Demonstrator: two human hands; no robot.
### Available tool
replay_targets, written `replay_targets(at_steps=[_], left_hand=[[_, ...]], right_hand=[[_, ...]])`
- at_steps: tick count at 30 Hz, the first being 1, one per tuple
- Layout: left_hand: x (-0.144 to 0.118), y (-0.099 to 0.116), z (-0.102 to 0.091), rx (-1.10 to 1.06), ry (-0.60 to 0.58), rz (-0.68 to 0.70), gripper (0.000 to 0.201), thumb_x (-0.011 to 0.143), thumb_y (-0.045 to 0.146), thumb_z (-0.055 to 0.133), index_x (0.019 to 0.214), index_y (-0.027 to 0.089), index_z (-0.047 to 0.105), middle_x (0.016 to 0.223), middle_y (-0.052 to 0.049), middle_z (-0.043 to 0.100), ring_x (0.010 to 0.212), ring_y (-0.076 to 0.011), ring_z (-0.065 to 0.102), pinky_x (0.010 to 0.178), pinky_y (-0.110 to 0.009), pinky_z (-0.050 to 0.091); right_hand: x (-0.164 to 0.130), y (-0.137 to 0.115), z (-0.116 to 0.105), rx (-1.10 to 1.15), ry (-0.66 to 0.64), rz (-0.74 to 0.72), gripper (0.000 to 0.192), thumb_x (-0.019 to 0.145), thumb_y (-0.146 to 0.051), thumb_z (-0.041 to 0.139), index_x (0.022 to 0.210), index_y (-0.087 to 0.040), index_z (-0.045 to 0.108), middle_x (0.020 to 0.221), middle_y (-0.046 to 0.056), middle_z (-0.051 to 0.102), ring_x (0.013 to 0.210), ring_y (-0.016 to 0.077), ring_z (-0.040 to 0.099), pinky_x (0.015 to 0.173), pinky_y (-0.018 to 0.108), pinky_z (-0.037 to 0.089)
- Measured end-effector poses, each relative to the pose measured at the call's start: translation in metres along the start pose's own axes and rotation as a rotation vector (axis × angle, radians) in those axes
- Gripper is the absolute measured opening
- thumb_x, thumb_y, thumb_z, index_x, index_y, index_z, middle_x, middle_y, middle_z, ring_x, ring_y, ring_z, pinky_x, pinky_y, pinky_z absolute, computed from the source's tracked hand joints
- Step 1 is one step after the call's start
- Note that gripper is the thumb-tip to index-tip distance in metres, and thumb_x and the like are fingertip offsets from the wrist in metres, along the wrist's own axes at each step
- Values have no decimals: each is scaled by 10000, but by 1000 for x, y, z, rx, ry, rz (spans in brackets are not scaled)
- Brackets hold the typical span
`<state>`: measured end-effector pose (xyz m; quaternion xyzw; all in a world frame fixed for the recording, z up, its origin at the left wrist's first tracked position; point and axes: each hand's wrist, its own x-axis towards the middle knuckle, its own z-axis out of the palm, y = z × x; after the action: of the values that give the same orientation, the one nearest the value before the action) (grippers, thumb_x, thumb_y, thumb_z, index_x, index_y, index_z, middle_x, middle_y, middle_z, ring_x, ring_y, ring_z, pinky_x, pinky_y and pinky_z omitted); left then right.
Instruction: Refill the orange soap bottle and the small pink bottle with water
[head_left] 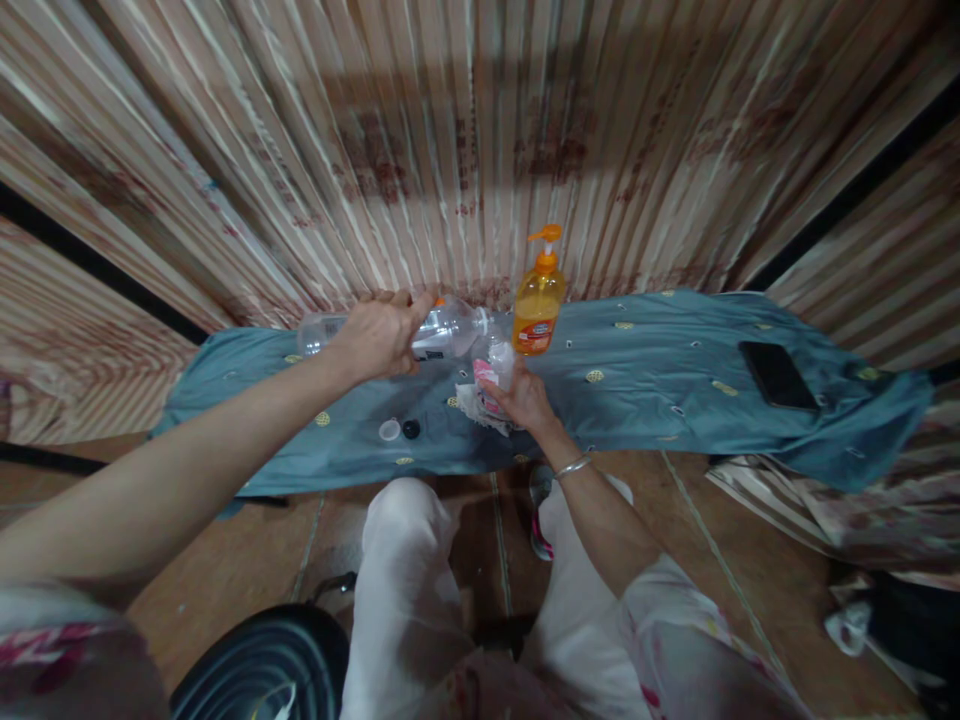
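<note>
My left hand [379, 335] is closed over the middle of a large clear plastic bottle [450, 328], which is tipped on its side with its uncapped neck to the right. That neck is just above a smaller clear bottle with a pink label [487, 378], and I cannot tell whether they touch. Around the smaller bottle my right hand [527, 397] is wrapped, steadying it on a crumpled white cloth or tissue [476, 408]. A white cap [389, 430] and a black cap [411, 429] lie to the left. Behind my right hand stands an orange pump bottle [537, 310], upright and partly filled with yellow liquid.
A teal patterned cloth [637, 395] covers the narrow table. On its right part rests a black phone [777, 375]. A striped curtain [465, 130] hangs right behind the table. Below left is a round black ridged object [262, 665] on the tiled floor.
</note>
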<state>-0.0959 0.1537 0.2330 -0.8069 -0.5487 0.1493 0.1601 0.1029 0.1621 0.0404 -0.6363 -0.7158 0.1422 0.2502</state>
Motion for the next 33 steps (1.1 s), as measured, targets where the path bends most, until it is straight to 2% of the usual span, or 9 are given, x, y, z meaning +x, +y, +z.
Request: replay_targets(at_steps=[15, 26, 33], left_hand=[[0, -1, 1, -2, 8, 5, 959, 791, 384, 740, 1565, 152, 224, 1348, -199, 609, 1252, -364, 598, 980, -399, 484], [1, -1, 3, 6, 9, -1, 905, 814, 394, 733, 1547, 166, 254, 1327, -179, 618, 1231, -345, 611, 979, -394, 472], [1, -1, 3, -1, 15, -4, 919, 812, 382, 734, 1557, 181, 234, 1335, -172, 618, 1236, -342, 607, 988, -405, 475]], right_hand=[[0, -1, -2, 47, -15, 22, 698, 921, -561, 640, 1368, -48, 485, 1161, 241, 742, 1078, 325, 732, 894, 349, 530], [0, 2, 2, 40, 26, -11, 776, 925, -543, 642, 1450, -19, 413, 1138, 250, 749, 1069, 332, 737, 881, 352, 539], [0, -1, 0, 52, 7, 18, 707, 911, -523, 669, 1390, -43, 467, 1174, 242, 740, 1088, 328, 728, 896, 351, 530]])
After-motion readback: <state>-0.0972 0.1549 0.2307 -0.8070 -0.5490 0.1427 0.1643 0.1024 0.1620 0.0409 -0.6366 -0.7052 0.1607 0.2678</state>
